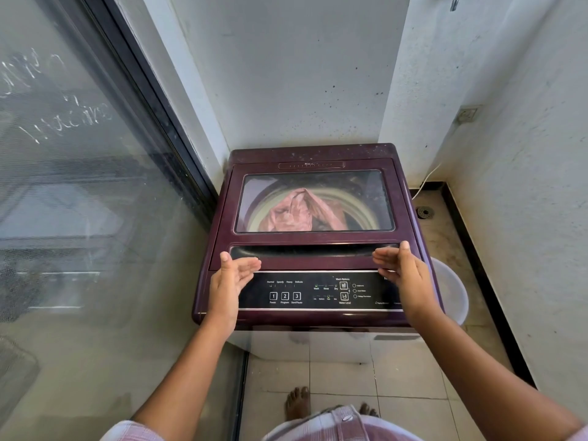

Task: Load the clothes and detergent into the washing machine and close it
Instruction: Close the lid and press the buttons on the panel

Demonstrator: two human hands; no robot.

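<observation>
A maroon top-loading washing machine (219,237) stands in a narrow corner, its glass lid (350,186) lying flat and closed. Through the glass I see pink clothes (299,211) in the drum. My left hand (234,278) hovers open above the left end of the lid's front handle recess (313,251), palm turned inward. My right hand (402,272) is open over the right end of that recess. Neither hand holds anything. Between them lies the black control panel (318,292). No detergent container is in view.
A glass sliding door (79,186) runs along the left. White walls close in behind and on the right. A white tub (451,288) sits on the floor right of the machine, near a floor drain (425,212) and a white cable (428,178). My bare feet stand on tiles.
</observation>
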